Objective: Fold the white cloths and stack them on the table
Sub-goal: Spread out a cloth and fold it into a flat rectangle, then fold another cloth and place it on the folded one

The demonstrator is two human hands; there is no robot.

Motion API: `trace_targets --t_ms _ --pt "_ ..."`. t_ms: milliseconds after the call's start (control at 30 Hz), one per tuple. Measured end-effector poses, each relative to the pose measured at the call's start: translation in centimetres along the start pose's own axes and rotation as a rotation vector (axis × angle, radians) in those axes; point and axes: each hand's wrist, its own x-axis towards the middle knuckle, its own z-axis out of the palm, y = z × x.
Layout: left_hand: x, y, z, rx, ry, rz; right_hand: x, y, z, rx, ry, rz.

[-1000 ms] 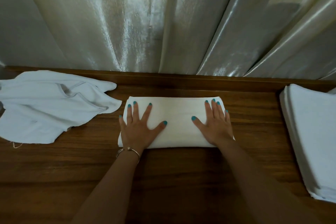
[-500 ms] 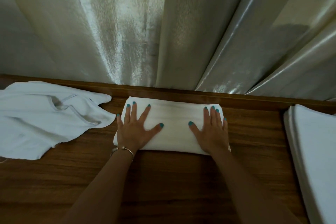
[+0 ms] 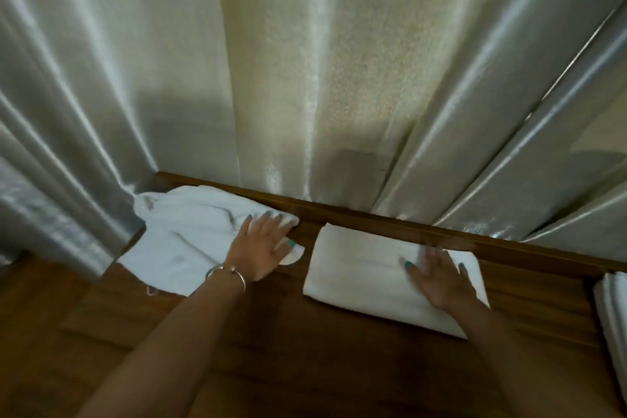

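On table [image 3: 305,366]: two cloths, one stack [image 3: 614,316].

Single head cam, close, looks fwd and down over table [image 3: 305,366] toward curtain [image 3: 305,78]

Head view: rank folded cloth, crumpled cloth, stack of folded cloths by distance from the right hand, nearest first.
From the right hand:
1. Folded cloth, directly under it, centre of the table.
2. Stack of folded cloths, at the right edge.
3. Crumpled cloth, far left, under the left hand.

The left hand [image 3: 263,244] has left the folded cloth [image 3: 366,273] for the crumpled cloth [image 3: 183,234].
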Motion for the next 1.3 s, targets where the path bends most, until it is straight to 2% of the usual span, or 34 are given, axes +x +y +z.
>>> trace_targets --t_ms 133,233,333,433,500,567,633,700,767,867,933,1000,1133,1300 --pt "0.1 -7.2 -1.5 -0.039 0.033 -0.162 -1.9 -10.6 0.6 0.044 0.023 -0.208" --pt "0.9 -12.1 -2.2 -0.248 0.047 -0.301 -2.5 -19.2 1.0 0.185 -0.074 -0.266" --pt "0.8 -15.6 -2.6 -0.227 0.017 -0.135 -2.6 -25.5 1.2 0.207 -0.143 -0.296" --pt "0.1 -18.4 -2.6 -0.155 0.055 0.039 -3.0 -30.7 1.4 0.227 -0.131 -0.286" --pt "-0.2 -19.5 -2.8 -0.115 0.121 0.091 -3.2 -33.2 1.4 0.415 -0.132 -0.284" --pt "-0.5 -19.7 -3.8 -0.209 0.182 0.109 -4.0 -35.1 1.3 0.645 -0.141 -0.309" --pt "-0.9 -19.4 -5.4 -0.304 0.229 0.086 -4.7 -36.6 0.7 0.731 -0.091 -0.351" --pt "-1.2 -19.1 -7.8 -0.4 0.261 0.106 -5.3 -37.5 -0.4 0.728 0.05 -0.403" --pt "-1.3 -18.9 -10.7 -0.652 0.192 0.145 -6.1 -37.7 -2.6 0.816 0.139 -0.439" --pt "-1.3 -17.8 -14.9 -1.196 -0.153 0.146 -8.7 -37.2 -7.4 0.986 0.086 -0.517" --pt "-1.4 -16.5 -16.9 -1.512 -0.383 0.146 -10.9 -36.5 -10.9 0.951 0.053 -0.587" --pt "-1.7 -14.8 -18.9 -1.697 -0.479 0.174 -12.8 -35.8 -14.0 0.868 0.07 -0.653" --pt "-2.1 -12.4 -22.8 -1.758 -0.447 0.355 -15.8 -34.0 -18.2 0.738 0.155 -0.69" --pt "-2.6 -9.8 -25.5 -1.464 -0.33 0.456 -18.9 -30.1 -21.1 0.709 0.204 -0.632"
